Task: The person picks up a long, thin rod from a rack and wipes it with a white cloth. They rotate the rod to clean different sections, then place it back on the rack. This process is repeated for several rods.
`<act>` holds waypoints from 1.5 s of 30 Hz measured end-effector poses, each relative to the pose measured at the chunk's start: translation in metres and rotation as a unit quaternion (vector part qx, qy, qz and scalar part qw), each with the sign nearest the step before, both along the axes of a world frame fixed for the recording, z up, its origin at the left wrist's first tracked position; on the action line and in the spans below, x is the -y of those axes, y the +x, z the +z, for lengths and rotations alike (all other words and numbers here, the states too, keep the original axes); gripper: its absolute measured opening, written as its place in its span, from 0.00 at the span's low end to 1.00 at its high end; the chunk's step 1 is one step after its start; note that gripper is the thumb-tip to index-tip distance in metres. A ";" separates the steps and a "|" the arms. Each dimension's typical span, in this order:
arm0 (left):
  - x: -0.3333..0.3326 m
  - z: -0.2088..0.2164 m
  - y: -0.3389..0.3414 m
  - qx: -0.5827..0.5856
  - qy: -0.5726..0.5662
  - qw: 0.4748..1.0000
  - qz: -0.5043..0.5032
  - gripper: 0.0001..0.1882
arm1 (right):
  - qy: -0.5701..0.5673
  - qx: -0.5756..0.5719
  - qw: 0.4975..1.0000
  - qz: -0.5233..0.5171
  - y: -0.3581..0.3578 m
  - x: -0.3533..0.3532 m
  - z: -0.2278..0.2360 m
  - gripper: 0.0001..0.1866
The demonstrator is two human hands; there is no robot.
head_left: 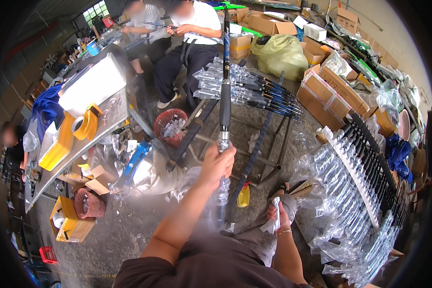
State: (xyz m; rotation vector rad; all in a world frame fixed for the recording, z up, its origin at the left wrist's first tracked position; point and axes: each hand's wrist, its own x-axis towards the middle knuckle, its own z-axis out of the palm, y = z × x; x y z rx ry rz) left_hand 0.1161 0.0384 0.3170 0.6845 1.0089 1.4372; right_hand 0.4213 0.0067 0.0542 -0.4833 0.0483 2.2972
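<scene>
My left hand (218, 165) is wrapped round the handle of a fishing rod (225, 108), just below its silver reel seat. The rod stands upright before me, its black grip and dark blue blank pointing up and away. Clear plastic film covers the part of the handle around and below my fist. Lower right, beside my knee, my right hand (284, 218) is closed on a crumpled white cloth (272, 218); whether it is cloth or paper is hard to tell. Beyond the rod, a bundle of plastic-wrapped fishing rods (259, 89) lies across a metal stand (271, 165).
Several rods in plastic (343, 180) lean on a rack at right. A table (115, 113) at left bears yellow tape (85, 123). A red basket (170, 126), a yellow bottle (244, 196) and cardboard boxes (332, 93) stand on the floor. Two people (197, 29) sit ahead.
</scene>
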 end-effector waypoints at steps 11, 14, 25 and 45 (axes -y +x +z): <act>0.001 -0.007 0.003 -0.077 0.047 0.995 0.039 0.05 | 0.000 0.002 1.000 -0.012 0.003 0.002 -0.004 0.19; 0.000 -0.015 -0.001 -0.027 0.075 0.996 0.040 0.07 | 0.000 -0.002 1.000 -0.015 0.001 0.001 -0.002 0.19; -0.003 -0.022 -0.001 -0.104 0.106 0.986 0.077 0.05 | -0.012 -0.006 1.000 -0.014 0.002 0.000 -0.006 0.19; -0.002 -0.030 -0.008 -0.034 0.083 0.994 0.059 0.08 | 0.043 0.099 0.994 -0.029 -0.004 0.002 -0.002 0.10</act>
